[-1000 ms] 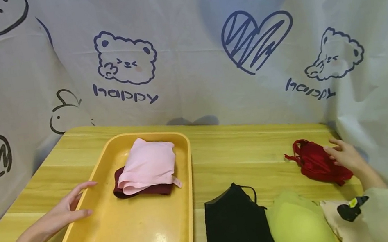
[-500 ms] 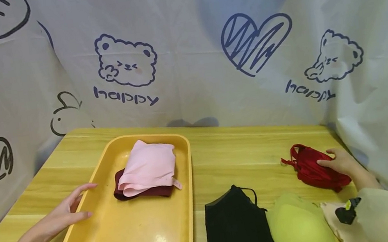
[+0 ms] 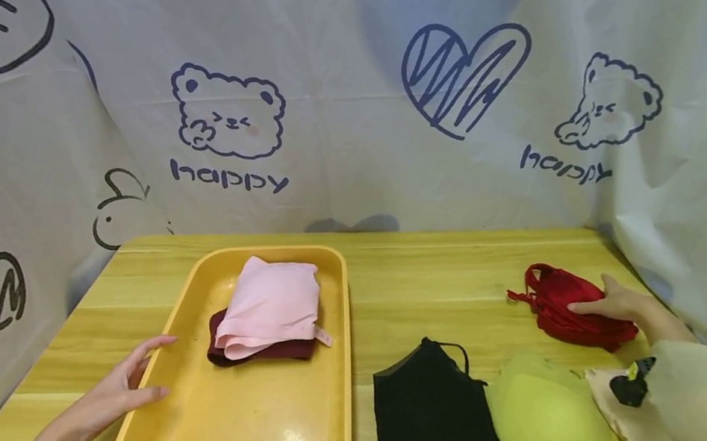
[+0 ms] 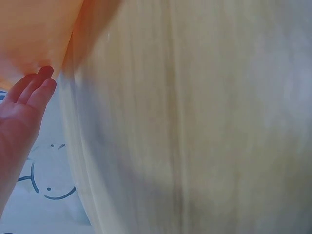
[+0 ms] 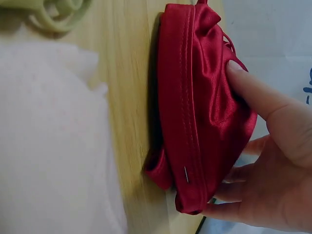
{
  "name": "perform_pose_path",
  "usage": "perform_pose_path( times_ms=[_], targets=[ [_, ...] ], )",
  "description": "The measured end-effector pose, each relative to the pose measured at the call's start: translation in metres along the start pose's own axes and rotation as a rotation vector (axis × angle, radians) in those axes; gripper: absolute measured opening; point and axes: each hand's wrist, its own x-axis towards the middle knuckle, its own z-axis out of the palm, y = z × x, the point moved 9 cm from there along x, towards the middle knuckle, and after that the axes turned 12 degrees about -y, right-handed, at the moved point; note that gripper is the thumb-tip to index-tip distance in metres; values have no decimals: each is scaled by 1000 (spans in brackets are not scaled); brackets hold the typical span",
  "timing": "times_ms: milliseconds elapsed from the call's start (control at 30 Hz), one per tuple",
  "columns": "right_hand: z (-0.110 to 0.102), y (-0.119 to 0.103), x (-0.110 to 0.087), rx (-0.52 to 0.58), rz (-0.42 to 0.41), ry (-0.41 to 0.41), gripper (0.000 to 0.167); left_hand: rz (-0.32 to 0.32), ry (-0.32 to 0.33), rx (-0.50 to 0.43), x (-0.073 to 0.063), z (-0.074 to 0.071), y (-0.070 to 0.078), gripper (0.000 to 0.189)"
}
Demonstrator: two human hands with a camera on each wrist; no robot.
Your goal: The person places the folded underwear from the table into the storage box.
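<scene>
On the right of the table, a folded red satin bra (image 3: 573, 310) with thin straps is held by my right hand (image 3: 619, 304). In the right wrist view the thumb (image 5: 243, 78) presses its upper side and the other fingers reach behind its lower edge. My left hand (image 3: 115, 386) holds the left rim of a yellow tray (image 3: 247, 431), thumb and forefinger over the edge. The left wrist view shows other fingers (image 4: 41, 90) against the tray's outside. Inside the tray, a folded pink garment (image 3: 276, 299) lies on a dark maroon one (image 3: 264, 354).
A black strapped garment (image 3: 431, 413), a yellow-green bra (image 3: 545, 404) and a beige garment (image 3: 612, 395) lie in a row at the front right, the last partly under the right sleeve (image 3: 698, 383). White sheeting (image 3: 347, 176) with drawings encloses the wooden table's (image 3: 436, 277) back and sides.
My right hand has closed further over the red bra, and both have shifted slightly left and nearer. The left hand and the tray keep their places.
</scene>
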Motion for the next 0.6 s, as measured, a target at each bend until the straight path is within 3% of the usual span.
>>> perform_pose_path(
  times_ms=[300,600],
  targets=[
    [-1,-20,-2,33,-71,67,103,-5,6,-6,0,-1,0,62],
    [-2,-51,-8,210,-298,147,88,1,5,-13,0,0,0,62]
  ],
)
